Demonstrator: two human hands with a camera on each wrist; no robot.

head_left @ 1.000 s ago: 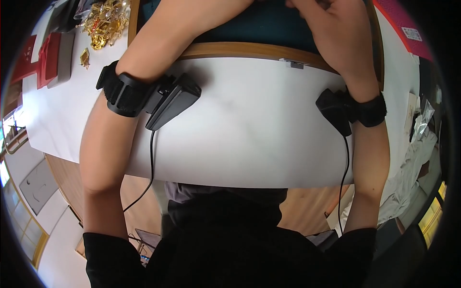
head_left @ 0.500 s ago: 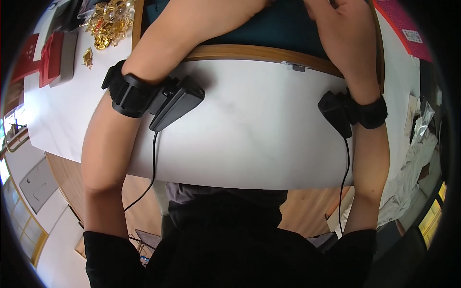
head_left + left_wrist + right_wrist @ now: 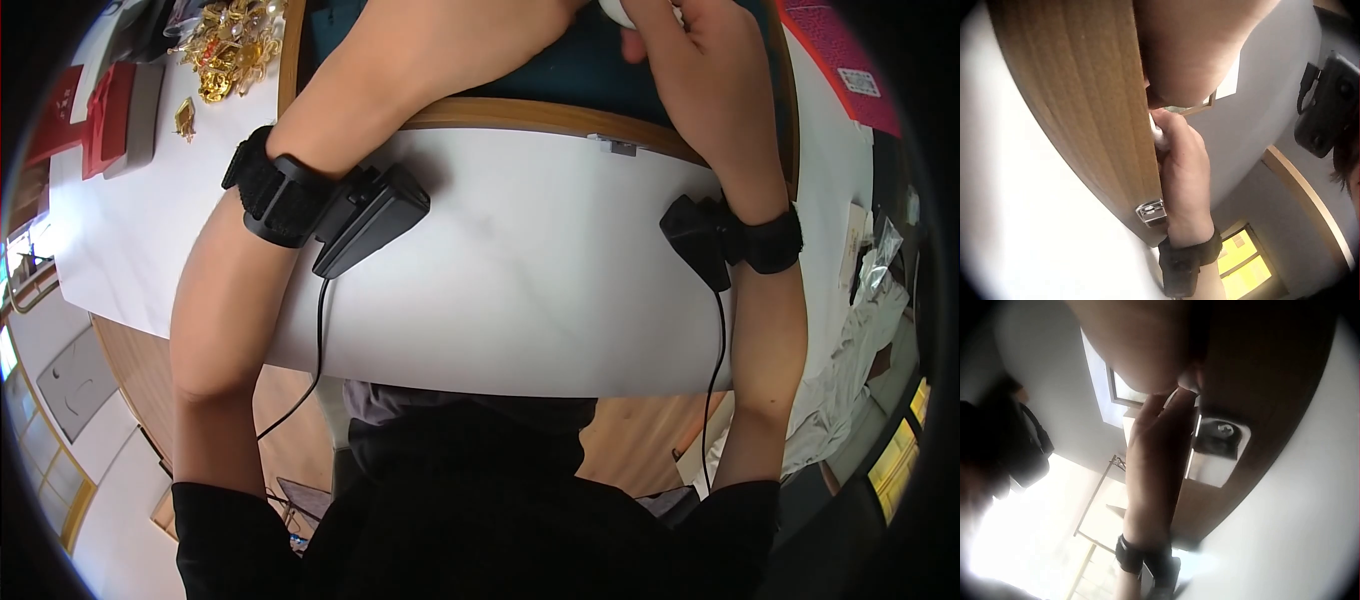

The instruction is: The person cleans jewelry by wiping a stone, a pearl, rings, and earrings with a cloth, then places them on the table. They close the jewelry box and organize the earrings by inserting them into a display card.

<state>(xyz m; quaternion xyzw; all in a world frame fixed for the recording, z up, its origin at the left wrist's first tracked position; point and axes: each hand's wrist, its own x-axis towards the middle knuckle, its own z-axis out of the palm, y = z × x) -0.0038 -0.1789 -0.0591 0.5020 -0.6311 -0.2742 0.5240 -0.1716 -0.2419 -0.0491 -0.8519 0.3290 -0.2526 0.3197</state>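
Observation:
A wooden-framed case point(image 3: 540, 112) with dark teal lining point(image 3: 590, 85) lies under both hands. My right hand point(image 3: 710, 75) pinches a small white object point(image 3: 612, 12) at the top edge of the head view; the left wrist view also shows this white object point(image 3: 1159, 134) by the right hand's thumb. My left hand point(image 3: 470, 40) is over the case, left of the right hand, its fingertips cut off or hidden, so its grip cannot be made out. In the right wrist view, the left hand point(image 3: 1154, 450) reaches in behind the case's wooden side point(image 3: 1260, 369).
Gold jewellery point(image 3: 225, 55) is piled at the upper left, with one gold piece point(image 3: 185, 118) apart. Red boxes point(image 3: 105, 120) stand further left. A metal latch point(image 3: 615, 146) is on the case's front. A pink item point(image 3: 840, 60) and clear plastic point(image 3: 882, 250) lie right.
The white object has come into view in my right hand. My left hand has shifted slightly to the right, and the case and table appear slightly lower in the head view.

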